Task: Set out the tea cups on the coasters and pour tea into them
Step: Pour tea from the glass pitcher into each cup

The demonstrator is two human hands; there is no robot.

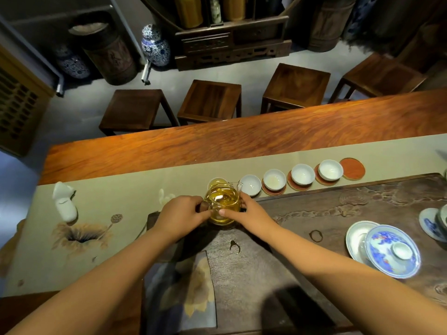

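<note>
Both my hands are on the glass pitcher [222, 205], which is full of golden tea and sits at the far edge of the dark carved tea tray [338, 213]. My left hand [181, 217] is closed around the pitcher's dark handle, fingers wrapped tight on it. My right hand [246, 212] is pressed against the other side of the glass, thumb across the front and fingers curled behind, so the pitcher is clamped between the two.

Just beyond the pitcher, on the pale green table runner [121, 197], runs the row of white tea cups. The nearest cup [217, 183] is partly hidden behind the pitcher and looks yellow inside. Next to the right comes a second cup [250, 185], just beside the pitcher's spout. Then a third cup [274, 180], a fourth cup [302, 174] and a fifth cup [330, 170], each resting on a red coaster. At the far right end one red coaster [352, 169] lies bare, touching its neighbour.

Off to my right on the tray sits a blue and white lid [391, 251], leaning over a white bowl [355, 238].
</note>
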